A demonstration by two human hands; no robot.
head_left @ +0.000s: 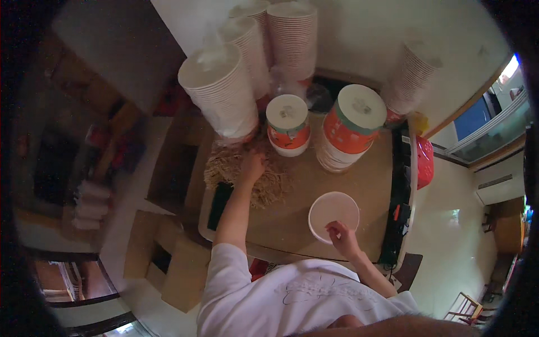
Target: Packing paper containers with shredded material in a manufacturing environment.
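"Sitting lowest on the left, beside the table (292, 227), is that a cardboard box (186, 269)?"

"Yes, and further in, a tall stack of white tubs (219, 90) rises just behind a heap of tan, crinkled strands (272, 188)."

"Where's the left hand (254, 164)?"

"Down in that heap, at the table's left side. The fingers dip among the strands, so I can't tell whether they've closed on any."

"And next along?"

"A smaller orange-banded tub (289, 136) with a pale top, standing behind the heap. Then, nearer the person, an open white tub (328, 208), with nothing I can make out inside."

"The right hand (345, 238) is at that one?"

"At its near right edge. The fingers are bent over the opening; whether they pinch the rim, I can't tell."

"Past it?"

"A larger orange-banded tub (353, 140) towards the back, then a red basket (425, 163) beyond the table's right edge."

"So which step is this?"

"My judgement: handling the loose strands with the left hand, the right keeping to the tub."

"What would the next move call for?"

"Probably a gathered grip, since such loose strands look likely to snag and trail, and a steady tub."
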